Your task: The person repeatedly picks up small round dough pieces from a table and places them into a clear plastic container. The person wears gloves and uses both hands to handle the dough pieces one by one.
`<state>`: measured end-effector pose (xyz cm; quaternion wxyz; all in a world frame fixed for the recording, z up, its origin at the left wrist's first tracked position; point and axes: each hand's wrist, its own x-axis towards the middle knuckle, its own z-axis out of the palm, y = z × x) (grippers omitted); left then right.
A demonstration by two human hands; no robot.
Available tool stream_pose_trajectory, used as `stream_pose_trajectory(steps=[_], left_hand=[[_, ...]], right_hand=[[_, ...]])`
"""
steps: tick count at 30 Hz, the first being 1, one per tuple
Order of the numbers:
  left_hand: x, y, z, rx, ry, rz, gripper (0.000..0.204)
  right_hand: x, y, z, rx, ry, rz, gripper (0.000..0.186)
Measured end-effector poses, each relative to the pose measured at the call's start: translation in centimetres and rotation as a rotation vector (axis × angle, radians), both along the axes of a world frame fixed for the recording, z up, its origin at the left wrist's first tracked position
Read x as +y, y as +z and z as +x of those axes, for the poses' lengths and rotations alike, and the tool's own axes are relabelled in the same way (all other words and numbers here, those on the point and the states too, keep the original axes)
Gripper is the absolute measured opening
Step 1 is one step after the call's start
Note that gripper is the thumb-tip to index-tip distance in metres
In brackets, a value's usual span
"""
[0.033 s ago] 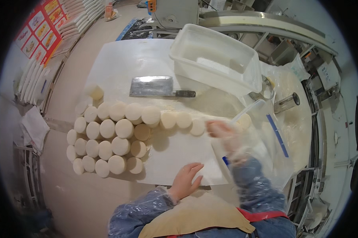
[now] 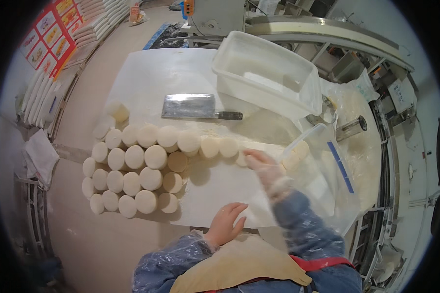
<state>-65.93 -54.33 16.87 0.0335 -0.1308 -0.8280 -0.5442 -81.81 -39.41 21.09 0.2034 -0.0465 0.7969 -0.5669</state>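
My right hand (image 2: 263, 168), a little smeared by motion, has its fingertips closed on the right edge of a pale round dough piece (image 2: 241, 157). That piece sits at the right end of a short row with other dough rounds (image 2: 228, 147). Near the table's front edge my left hand (image 2: 225, 223) lies with its fingers stretched out, holding nothing. To its left, several thick white dough rounds (image 2: 155, 157) stand in stacked rows. A few more rounds (image 2: 291, 161) lie beyond my right hand, partly under a translucent plastic strip (image 2: 302, 141).
A cleaver (image 2: 189, 105) with a dark handle lies behind the rows. At the back stands a translucent plastic tub (image 2: 266, 90). A clear cylinder (image 2: 350, 128) and a blue strip (image 2: 340, 167) lie at the right on the white table (image 2: 147, 73).
My right hand has shifted a little left, so its fingertips now meet the end dough round. My left hand stays almost where it was.
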Motion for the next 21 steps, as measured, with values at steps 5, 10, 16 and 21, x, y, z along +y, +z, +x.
stream_pose_trajectory(steps=[5,10,16,21], left_hand=[[-6.2,-1.2,4.2,0.01,0.144,-0.017,0.033],[-9.0,-1.7,5.7,-0.02,0.247,0.01,0.03],[-8.7,-2.5,5.2,-0.02,0.221,0.033,0.026],[-8.1,-2.4,4.5,-0.036,0.157,-0.003,0.026]], right_hand=[[-5.2,-13.2,-3.1,0.136,-0.45,0.874,0.039],[-1.4,-17.9,-3.9,-0.316,-0.601,0.331,0.047],[-3.8,-12.3,-1.5,0.07,-0.617,-0.134,0.036],[-6.8,-12.3,-4.4,0.131,-0.438,0.236,0.044]])
